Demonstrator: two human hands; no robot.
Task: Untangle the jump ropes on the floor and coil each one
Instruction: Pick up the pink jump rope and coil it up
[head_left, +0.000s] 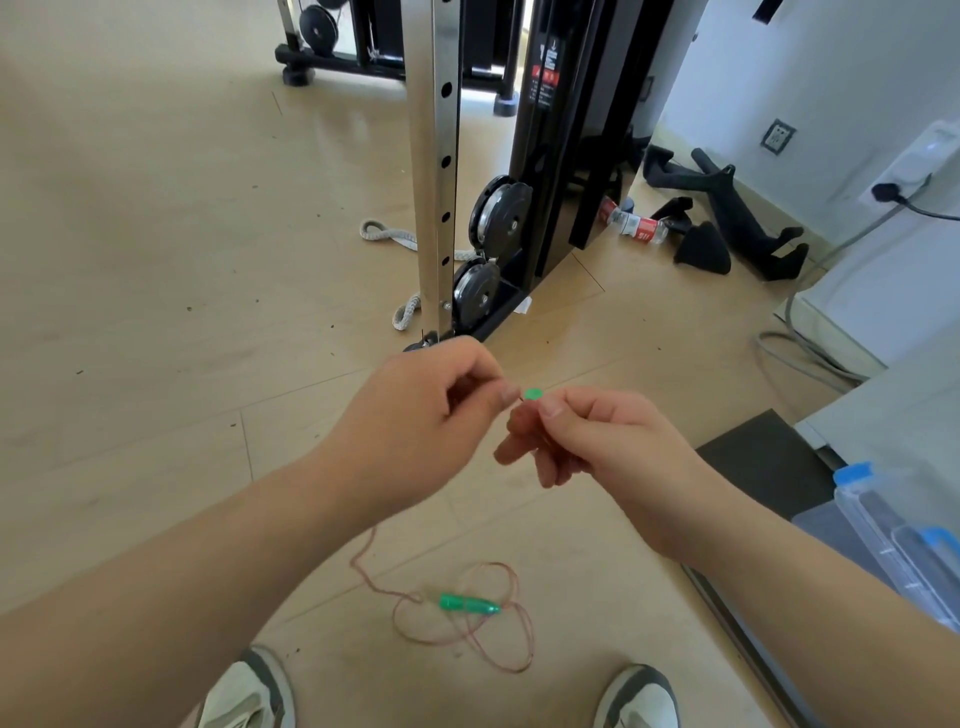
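1. Pinching grip on each side: left hand (415, 415) nips a thin cord just beside a green handle tip (531, 394); right hand (597, 441) curls round that handle.
2. Near the shoes (249, 691), the reddish jump rope (358, 569) lies looped and crossed on the floor (156, 312), with another green handle (467, 604) among its loops.

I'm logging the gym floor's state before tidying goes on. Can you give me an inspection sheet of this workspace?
Surface: pale wood floor, few dark specks.
Job's things: pinkish cord looped loosely on the floor, uncoiled; green handle lying among it; held handle end showing between the hands.
Clutter: plastic bottles, black grip attachments, grey strap.
Grippers: left hand seems to pinch the cord beside the held handle; right hand curls round that handle.
Cables: grey cable, black plug in a wall strip.
Surroundings: cable machine, clear storage box, white wall.
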